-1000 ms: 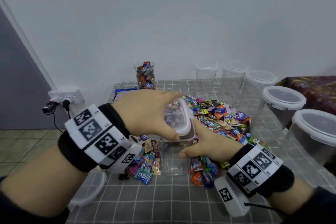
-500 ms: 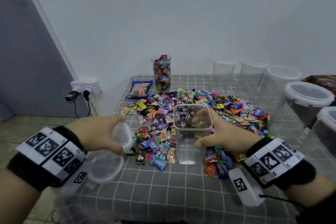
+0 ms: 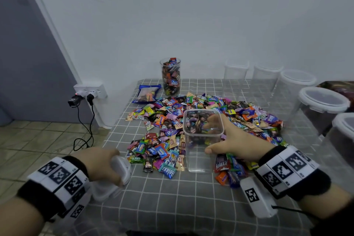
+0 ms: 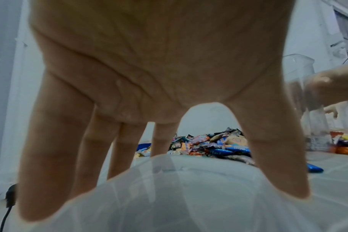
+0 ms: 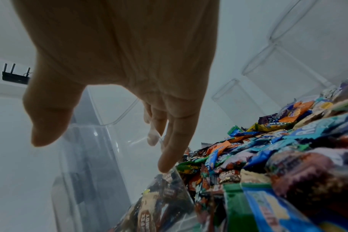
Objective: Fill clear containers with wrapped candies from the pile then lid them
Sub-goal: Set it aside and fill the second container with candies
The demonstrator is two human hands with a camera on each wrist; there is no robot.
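We note the right hand (image 3: 235, 140) grasping the open square clear container (image 3: 203, 140), thumb on its near wall and fingers (image 5: 169, 150) curled over the far rim. The container stands upright on the bench (image 3: 172, 207), at the near edge of the pile of wrapped candies (image 3: 210, 109), and appears empty; candies show through its walls. The left hand (image 3: 99, 165) grips a translucent white lid (image 3: 122, 170) from above, fingers (image 4: 56, 157) and thumb spread over its edges, at the bench's near-left corner, well apart from the container. We record a tall round jar (image 3: 170, 76) filled with candies at the far edge, a blue packet (image 3: 147, 94) beside it, and lidded containers (image 3: 323, 101) along the right.
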